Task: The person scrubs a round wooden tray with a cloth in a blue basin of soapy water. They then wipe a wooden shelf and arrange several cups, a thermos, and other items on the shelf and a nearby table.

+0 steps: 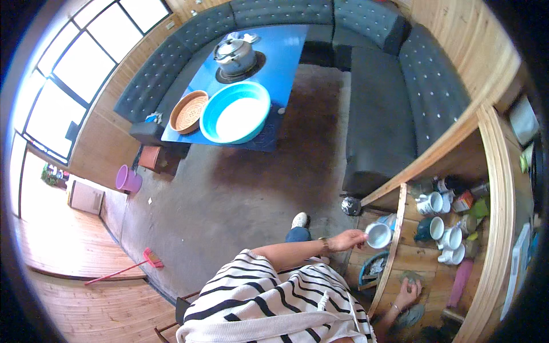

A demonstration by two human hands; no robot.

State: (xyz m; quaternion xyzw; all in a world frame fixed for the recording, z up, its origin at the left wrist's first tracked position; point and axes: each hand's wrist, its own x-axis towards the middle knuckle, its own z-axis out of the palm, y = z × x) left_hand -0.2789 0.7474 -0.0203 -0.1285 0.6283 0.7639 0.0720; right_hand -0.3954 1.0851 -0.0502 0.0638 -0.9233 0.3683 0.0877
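Note:
My left hand (pixel 349 240) grips a white mug (pixel 379 236) at its left side, in front of the edge of a wooden shelf (pixel 396 240). Lower right, my right hand (pixel 409 293) reaches onto the shelf, its fingers on a small clear, greenish item, perhaps a glass. Close to its wrist lies a grey-green cloth or bag (pixel 410 316). Several white mugs (pixel 450 238) and a dark green mug (pixel 430 228) stand farther back on the shelf, with a red box (pixel 463 201) and jars behind them.
On the blue table (pixel 283 64) are a metal kettle (pixel 235 55), a turquoise basin (pixel 263 105) and a brown woven basket (pixel 188 112). A dark sofa (pixel 379 107) wraps around it. A bin (pixel 373 268) stands below the shelf; a purple bucket (pixel 128 179) and red broom (pixel 152 258) are at left.

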